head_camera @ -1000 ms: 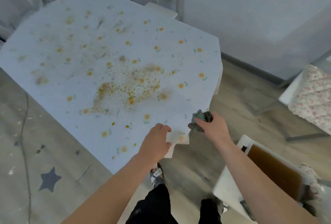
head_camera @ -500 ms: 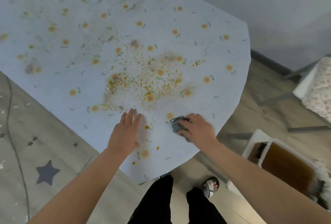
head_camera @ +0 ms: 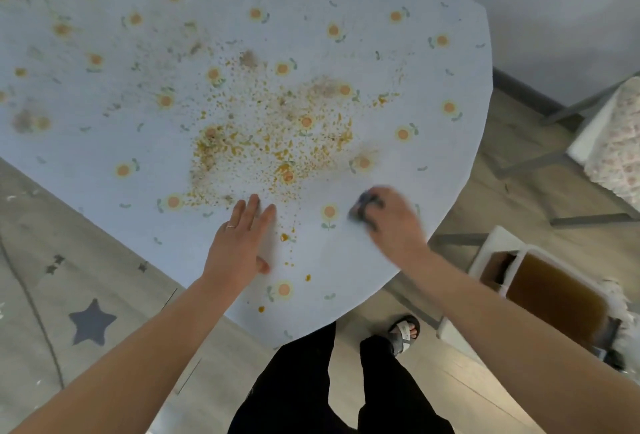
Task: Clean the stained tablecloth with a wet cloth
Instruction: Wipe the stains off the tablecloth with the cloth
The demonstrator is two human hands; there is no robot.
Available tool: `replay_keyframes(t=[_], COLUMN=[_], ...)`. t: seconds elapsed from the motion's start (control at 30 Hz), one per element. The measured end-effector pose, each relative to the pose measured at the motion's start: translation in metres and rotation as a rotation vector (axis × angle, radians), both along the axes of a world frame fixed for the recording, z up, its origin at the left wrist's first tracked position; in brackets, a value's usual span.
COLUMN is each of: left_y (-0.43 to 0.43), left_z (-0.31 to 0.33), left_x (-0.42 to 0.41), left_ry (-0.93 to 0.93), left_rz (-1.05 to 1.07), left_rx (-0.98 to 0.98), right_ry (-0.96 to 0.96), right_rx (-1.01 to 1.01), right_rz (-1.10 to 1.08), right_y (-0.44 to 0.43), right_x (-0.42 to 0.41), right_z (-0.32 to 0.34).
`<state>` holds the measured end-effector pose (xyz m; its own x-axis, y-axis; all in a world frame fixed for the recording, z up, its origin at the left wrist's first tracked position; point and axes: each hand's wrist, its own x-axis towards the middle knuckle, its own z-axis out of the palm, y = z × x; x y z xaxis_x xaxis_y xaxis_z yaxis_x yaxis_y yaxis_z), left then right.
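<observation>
Your left hand [head_camera: 239, 243] lies flat, fingers straight, on the tablecloth [head_camera: 433, 80], frame center, just below the orange stain [head_camera: 270, 142]. Your right hand [head_camera: 394, 222], blurred, center-right nr the cloth's edge, grips a dark rag [head_camera: 363, 206] pressed to the tablecloth. Bucket [head_camera: 554, 295] at lower right.

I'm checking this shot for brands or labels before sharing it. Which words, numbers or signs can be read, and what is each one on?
No text can be read.
sandal: dark marks on the white strap, too small and blurred to read.
tablecloth: printed flowers and leaves only, no words.
rug: star shapes only, no lettering.
</observation>
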<state>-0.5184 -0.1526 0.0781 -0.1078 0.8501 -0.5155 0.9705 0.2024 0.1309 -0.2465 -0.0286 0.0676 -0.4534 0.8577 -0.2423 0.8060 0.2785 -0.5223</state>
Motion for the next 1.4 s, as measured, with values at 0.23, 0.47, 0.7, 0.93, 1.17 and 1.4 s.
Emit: replay_keyframes(t=[0.23, 0.47, 0.7, 0.93, 1.17, 1.4], left_y=[-0.001, -0.001, -0.002, -0.02, -0.026, -0.03], left_z=[-0.001, -0.002, -0.004, -0.007, 0.005, 0.004], left_x=[-0.002, -0.006, -0.009, -0.031, -0.084, -0.085], left_ry=[-0.014, -0.037, -0.088, -0.09, 0.054, 0.009], left_rz=[0.018, 0.028, 0.027, 0.0, 0.063, 0.153], left_rx=[0.0, 0.021, 0.03, 0.125, 0.02, -0.083], right_ry=[0.0, 0.076, -0.064, 0.233, 0.123, 0.142], right_rx=[0.088, 0.115, 0.105, 0.034, 0.292, 0.219], right_rz=[-0.053, 0.108, -0.545, 0.654, 0.572, 0.221], right_y=[-0.026, -0.008, 0.008, -0.164, -0.022, -0.094], right_x=[-0.031, -0.031, -0.014, -0.064, -0.069, -0.126], right_z=[-0.007, -0.013, -0.009, -0.036, -0.03, -0.03])
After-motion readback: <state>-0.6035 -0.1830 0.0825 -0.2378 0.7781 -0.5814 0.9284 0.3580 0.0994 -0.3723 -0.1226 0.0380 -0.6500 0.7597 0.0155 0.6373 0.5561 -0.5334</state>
